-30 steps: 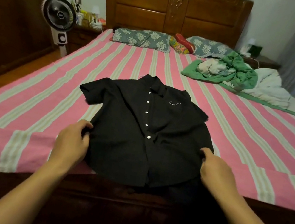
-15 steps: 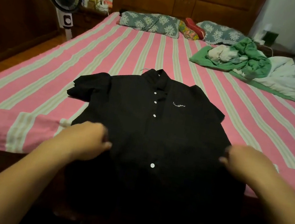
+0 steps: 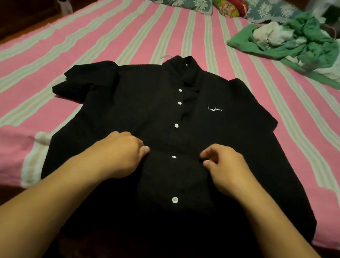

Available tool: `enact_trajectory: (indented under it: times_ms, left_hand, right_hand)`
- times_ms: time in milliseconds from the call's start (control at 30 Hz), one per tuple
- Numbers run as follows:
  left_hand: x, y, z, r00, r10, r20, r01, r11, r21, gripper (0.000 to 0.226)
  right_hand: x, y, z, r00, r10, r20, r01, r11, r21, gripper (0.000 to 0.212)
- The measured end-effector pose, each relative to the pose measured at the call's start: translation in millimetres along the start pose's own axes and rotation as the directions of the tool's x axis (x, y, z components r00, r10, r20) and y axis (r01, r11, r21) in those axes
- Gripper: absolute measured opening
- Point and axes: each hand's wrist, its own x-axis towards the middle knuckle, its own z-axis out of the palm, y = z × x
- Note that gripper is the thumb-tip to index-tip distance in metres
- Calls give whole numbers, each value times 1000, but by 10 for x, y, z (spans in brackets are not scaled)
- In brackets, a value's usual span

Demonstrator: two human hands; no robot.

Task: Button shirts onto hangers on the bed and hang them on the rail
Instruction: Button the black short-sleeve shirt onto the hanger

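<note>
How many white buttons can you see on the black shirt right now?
5, in a line down the black shirt placket: below the collar, next, mid-chest, between the hands, nearest the hem. Others may be hidden.

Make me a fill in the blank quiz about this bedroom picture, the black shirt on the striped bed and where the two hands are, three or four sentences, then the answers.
1. The shirt lying on the bed is ____ in colour.
2. The buttons down the shirt's front are ____.
3. The left hand and the right hand sit on either side of the shirt's ____ button from the top.
4. The crumpled blanket at the far right of the bed is ____.

Missing words: black; white; fourth; green
</note>
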Motion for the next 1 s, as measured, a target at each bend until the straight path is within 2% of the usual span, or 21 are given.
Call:
enact_trajectory:
  times_ms: [33, 100, 133, 167, 233, 300, 400, 533, 567, 633, 667, 700, 733, 767, 800, 867, 1000]
  left_hand:
    - [18, -1, -22, 999, -14, -36, 14, 1000, 1, 37]
    - [52, 49, -13, 977, 27, -210, -20, 999, 34, 24]
    - [73, 98, 13, 958, 62, -281, -65, 998, -1, 17]
    - [95, 150, 43, 949, 83, -305, -114, 990, -85, 12]
    - [148, 241, 107, 975, 59, -213, -115, 959, -258, 15]
    - [201, 265, 143, 992, 16, -123, -51, 958, -282, 20]
    - [286, 236, 133, 997, 28, -70, -47, 957, -288, 22]
    - [322, 298, 110, 996, 86, -26, -90, 939, -331, 14]
    - [337, 312, 97, 996, 88, -23, -91, 937, -339, 14]
    - [351, 318, 69, 996, 93, -16, -93, 935, -344, 14]
    - [358, 312, 57, 995, 104, -8, -100, 935, -339, 14]
    - [360, 314, 51, 993, 122, 5, -113, 938, -329, 14]
    - [369, 319, 48, 990, 141, 16, -129, 940, -316, 13]
    - [376, 334, 47, 987, 160, 26, -144, 941, -308, 12]
    - [386, 359, 51, 985, 171, 30, -153, 940, -306, 10]
    - [412, 405, 69, 985, 169, 25, -154, 942, -299, 5]
    - [471, 507, 123, 991, 132, 23, -123, 966, -226, 13]
  right_hand:
    - [7, 0, -18, 1000, -2, -9, 2, 1000, 2, 15]
    - [2, -90, 8, 980, -98, -175, 107, 993, 41, 11]
    - [-22, -171, 46, 957, -156, -244, 181, 980, 80, 7]
    - [-37, -260, 99, 951, -191, -244, 223, 968, 113, 7]
    - [-42, -426, 203, 986, -152, -72, 155, 987, 39, 26]
    - [9, -519, 234, 997, -31, 72, 43, 985, -165, 40]
    - [87, -611, 158, 982, 56, 179, -17, 977, -210, 39]
    - [239, -581, 103, 968, 62, 243, -10, 978, -208, 29]
    - [245, -500, 69, 971, 48, 235, -19, 992, -123, 24]
    - [210, -262, -13, 978, -6, 206, -48, 967, 252, 23]
    - [193, -151, -51, 983, -33, 180, -59, 874, 483, 25]
    - [171, -77, -82, 986, -48, 158, -72, 735, 674, 25]
    - [164, -46, -105, 989, -43, 145, -89, 611, 787, 23]
    - [175, -49, -113, 988, -33, 148, -107, 538, 836, 22]
    - [188, -74, -109, 987, -28, 157, -119, 527, 842, 21]
    - [223, -139, -63, 984, -42, 170, -112, 597, 795, 22]
    - [181, -187, -66, 982, -61, 178, -93, 668, 738, 15]
